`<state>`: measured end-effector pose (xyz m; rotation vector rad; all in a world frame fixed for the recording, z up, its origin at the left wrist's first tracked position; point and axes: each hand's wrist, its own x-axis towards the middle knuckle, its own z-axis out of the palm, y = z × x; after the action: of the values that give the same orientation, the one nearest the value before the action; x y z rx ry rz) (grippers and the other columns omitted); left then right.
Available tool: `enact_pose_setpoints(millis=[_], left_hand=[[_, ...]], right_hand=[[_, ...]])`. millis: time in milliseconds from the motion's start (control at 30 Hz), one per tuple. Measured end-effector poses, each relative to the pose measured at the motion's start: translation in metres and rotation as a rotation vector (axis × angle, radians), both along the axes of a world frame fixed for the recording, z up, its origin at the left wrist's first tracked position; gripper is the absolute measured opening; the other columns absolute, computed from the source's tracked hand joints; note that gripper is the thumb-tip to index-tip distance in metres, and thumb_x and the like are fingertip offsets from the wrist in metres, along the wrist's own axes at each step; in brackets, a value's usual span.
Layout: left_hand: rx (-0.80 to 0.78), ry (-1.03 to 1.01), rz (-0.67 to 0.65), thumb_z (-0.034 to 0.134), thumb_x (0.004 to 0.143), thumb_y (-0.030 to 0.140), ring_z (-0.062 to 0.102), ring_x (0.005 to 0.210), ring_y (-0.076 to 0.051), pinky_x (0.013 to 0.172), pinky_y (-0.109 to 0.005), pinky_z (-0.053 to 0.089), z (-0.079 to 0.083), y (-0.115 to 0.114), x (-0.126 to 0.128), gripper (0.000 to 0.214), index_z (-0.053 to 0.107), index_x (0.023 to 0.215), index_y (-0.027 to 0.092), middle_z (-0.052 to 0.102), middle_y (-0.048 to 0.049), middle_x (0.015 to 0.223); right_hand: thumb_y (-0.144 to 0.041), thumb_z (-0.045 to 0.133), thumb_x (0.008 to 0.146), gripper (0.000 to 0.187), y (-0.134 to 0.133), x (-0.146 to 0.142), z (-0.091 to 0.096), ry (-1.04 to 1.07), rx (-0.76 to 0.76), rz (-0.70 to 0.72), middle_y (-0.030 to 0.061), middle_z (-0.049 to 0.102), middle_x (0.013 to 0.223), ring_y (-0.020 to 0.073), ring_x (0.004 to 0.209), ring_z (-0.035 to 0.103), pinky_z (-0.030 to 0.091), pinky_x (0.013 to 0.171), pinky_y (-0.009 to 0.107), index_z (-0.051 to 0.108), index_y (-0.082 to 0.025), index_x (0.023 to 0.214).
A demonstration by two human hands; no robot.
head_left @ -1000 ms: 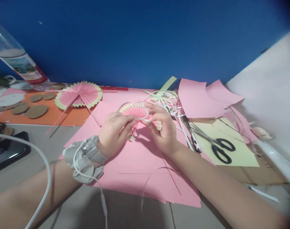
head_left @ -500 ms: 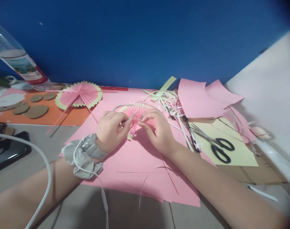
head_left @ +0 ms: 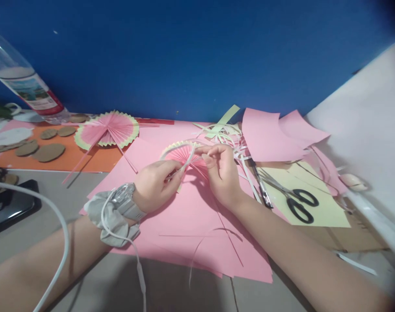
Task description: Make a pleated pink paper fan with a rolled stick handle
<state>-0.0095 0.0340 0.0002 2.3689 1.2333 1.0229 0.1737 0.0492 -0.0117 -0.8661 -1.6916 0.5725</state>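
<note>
A small pleated paper fan (head_left: 181, 152), pink with a pale yellow zigzag edge, is between my hands above pink sheets. My left hand (head_left: 158, 184) is closed, its thumb and forefinger pinching a narrow white strip (head_left: 188, 161) in front of the fan. The strip bends into a loop over the pleats. My right hand (head_left: 222, 173) is closed at the fan's right side, fingertips at the strip's upper bend and covering part of the fan. Thin pink lengths run out from beneath my right hand over the sheets.
A finished-looking pleated fan (head_left: 108, 130) lies at left by cardboard discs (head_left: 49, 152), a bottle (head_left: 34, 91) and a phone (head_left: 13, 208). Black-handled scissors (head_left: 301, 203), a pen (head_left: 262, 186), paper strips (head_left: 225, 130) and curved pink paper (head_left: 265, 134) lie right. A white cable (head_left: 65, 242) crosses my left arm.
My right fingertips have moved up from the fan's centre to the white strip's bend. The strip now stands in a taller loop before the fan. My left hand has barely shifted.
</note>
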Motion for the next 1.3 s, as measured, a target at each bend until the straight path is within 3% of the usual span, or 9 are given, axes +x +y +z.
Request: enact_pose_setpoints(millis=[167,400,567,833,1067,1300], left_hand=[[-0.071,0.031,-0.007,0.041,0.092,0.026,0.056,0.06,-0.013,0.06,-0.025,0.041,-0.001,0.003,0.0,0.021,0.057,0.081,0.018,0.062,-0.0001,0.064],[0.07,0.115,0.11,0.045,0.09,0.029,0.054,0.058,-0.015,0.058,-0.027,0.04,0.001,0.005,-0.002,0.021,0.056,0.075,0.018,0.059,-0.0009,0.061],[0.111,0.165,0.105,0.046,0.088,0.027,0.05,0.055,-0.014,0.057,-0.027,0.037,0.002,0.007,-0.003,0.023,0.05,0.067,0.019,0.053,0.0002,0.056],[0.066,0.128,0.117,0.047,0.086,0.023,0.049,0.054,-0.013,0.056,-0.027,0.036,0.0,0.011,-0.006,0.017,0.049,0.069,0.019,0.052,0.0016,0.056],[0.025,0.058,0.192,0.046,0.087,0.022,0.053,0.057,-0.015,0.058,-0.029,0.039,-0.007,0.012,-0.008,0.009,0.05,0.079,0.019,0.056,0.0009,0.061],[-0.007,-0.242,0.23,0.035,0.094,0.02,0.053,0.061,-0.015,0.064,-0.032,0.043,-0.013,0.01,-0.004,0.006,0.038,0.088,0.022,0.054,0.0008,0.069]], right_hand=[[-0.025,0.047,0.095,0.006,0.004,0.003,0.003,0.014,0.004,-0.043,0.0029,0.063,0.097,0.0157,0.099,0.061,0.045,0.093,0.04,0.041,-0.025,0.094],[-0.028,0.051,0.093,0.006,0.01,0.008,0.0,-0.024,0.012,-0.141,0.001,0.055,0.09,0.0152,0.09,0.056,0.044,0.086,0.034,0.046,-0.024,0.092],[-0.032,0.052,0.091,0.01,0.017,0.013,-0.004,-0.119,0.01,-0.245,0.0009,0.054,0.089,0.016,0.087,0.052,0.042,0.083,0.034,0.049,-0.023,0.089],[-0.029,0.052,0.091,0.008,0.017,0.013,-0.004,-0.143,0.029,-0.246,0.001,0.054,0.089,0.0162,0.088,0.051,0.042,0.083,0.034,0.048,-0.023,0.088],[-0.025,0.05,0.092,0.005,0.001,0.003,0.014,-0.149,0.118,-0.212,0.0015,0.052,0.088,0.0165,0.087,0.051,0.042,0.082,0.035,0.047,-0.023,0.089],[-0.02,0.05,0.092,0.008,-0.022,-0.01,0.037,-0.351,0.31,-0.113,0.0021,0.054,0.086,0.0184,0.087,0.051,0.039,0.08,0.037,0.044,-0.024,0.09]])
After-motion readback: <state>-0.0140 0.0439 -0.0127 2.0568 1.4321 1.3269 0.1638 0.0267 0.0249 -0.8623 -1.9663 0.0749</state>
